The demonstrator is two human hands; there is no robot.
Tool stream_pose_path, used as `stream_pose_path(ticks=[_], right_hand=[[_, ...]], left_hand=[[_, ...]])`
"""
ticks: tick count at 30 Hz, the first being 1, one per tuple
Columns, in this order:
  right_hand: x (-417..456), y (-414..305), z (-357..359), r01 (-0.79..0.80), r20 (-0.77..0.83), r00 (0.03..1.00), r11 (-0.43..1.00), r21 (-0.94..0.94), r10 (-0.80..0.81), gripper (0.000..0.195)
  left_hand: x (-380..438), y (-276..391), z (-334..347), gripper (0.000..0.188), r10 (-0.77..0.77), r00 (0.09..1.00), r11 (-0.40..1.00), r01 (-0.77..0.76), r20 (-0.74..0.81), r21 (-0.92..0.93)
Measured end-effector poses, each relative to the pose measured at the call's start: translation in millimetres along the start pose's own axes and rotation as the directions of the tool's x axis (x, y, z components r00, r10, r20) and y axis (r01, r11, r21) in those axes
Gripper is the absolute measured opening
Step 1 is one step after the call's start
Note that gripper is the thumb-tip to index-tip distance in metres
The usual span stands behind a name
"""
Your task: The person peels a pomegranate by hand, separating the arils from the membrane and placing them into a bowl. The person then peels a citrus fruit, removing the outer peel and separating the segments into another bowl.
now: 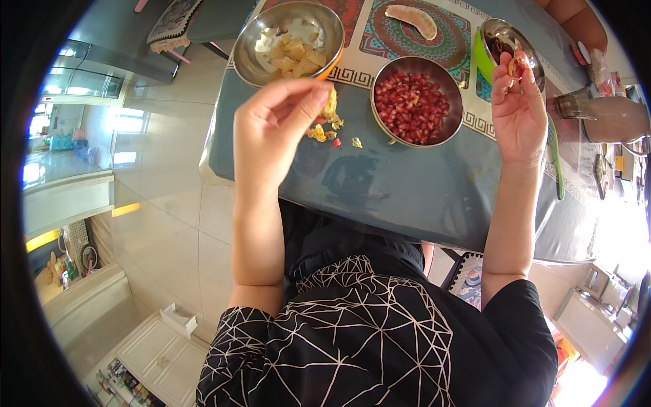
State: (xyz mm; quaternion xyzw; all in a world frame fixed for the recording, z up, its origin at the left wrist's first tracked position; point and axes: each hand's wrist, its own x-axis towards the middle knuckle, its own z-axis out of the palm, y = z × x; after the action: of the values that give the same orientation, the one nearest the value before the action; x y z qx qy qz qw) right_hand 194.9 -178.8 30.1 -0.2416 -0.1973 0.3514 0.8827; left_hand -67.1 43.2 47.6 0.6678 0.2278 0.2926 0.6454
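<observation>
Between the thumb and fingers of my left hand [277,122] is a yellowish piece of pomegranate membrane [330,104], held over the table near the left bowl. My right hand [521,127] is raised with the palm towards me, gripping a small chunk of pomegranate [517,66] with some red showing. Between my hands stands a steel bowl [454,122] of loose red pomegranate seeds [409,109]. Scraps of yellow membrane [316,133] and one red seed [336,143] lie on the table below my left hand.
An orange-sided steel bowl [249,66] holds pale fruit pieces [297,55]. A peeled citrus segment [412,21] lies on a patterned mat. Behind my right hand is a green bowl [483,58] with dark scraps. Farther right are a glass [574,105], a pitcher [618,119] and another person's arm [580,25].
</observation>
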Motion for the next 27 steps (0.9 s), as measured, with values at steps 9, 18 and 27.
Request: stream_pose_path(ticks=[9, 18, 27], right_hand=[[2.5, -1.3, -3.9, -0.047, -0.003, 0.999, 0.997, 0.059, 0.047, 0.026], [1.9, -7.2, 4.7, -0.017, -0.142, 0.99, 0.992, -0.123, -0.001, 0.02], [-15.7, 32.1, 36.6, -0.002, -0.029, 0.999, 0.832, -0.555, -0.017, 0.035]], left_hand=[[-28.7, -60.6, 10.8, 0.027, 0.324, 0.941, 0.721, -0.313, 0.099, 0.618], [-54.5, -52.7, 46.4, 0.027, 0.265, 0.915, 0.806, -0.383, 0.304, 0.451], [-28.7, -28.3, 54.0, 0.029, 0.53, 0.846, 0.74, -0.495, 0.06, 0.455]])
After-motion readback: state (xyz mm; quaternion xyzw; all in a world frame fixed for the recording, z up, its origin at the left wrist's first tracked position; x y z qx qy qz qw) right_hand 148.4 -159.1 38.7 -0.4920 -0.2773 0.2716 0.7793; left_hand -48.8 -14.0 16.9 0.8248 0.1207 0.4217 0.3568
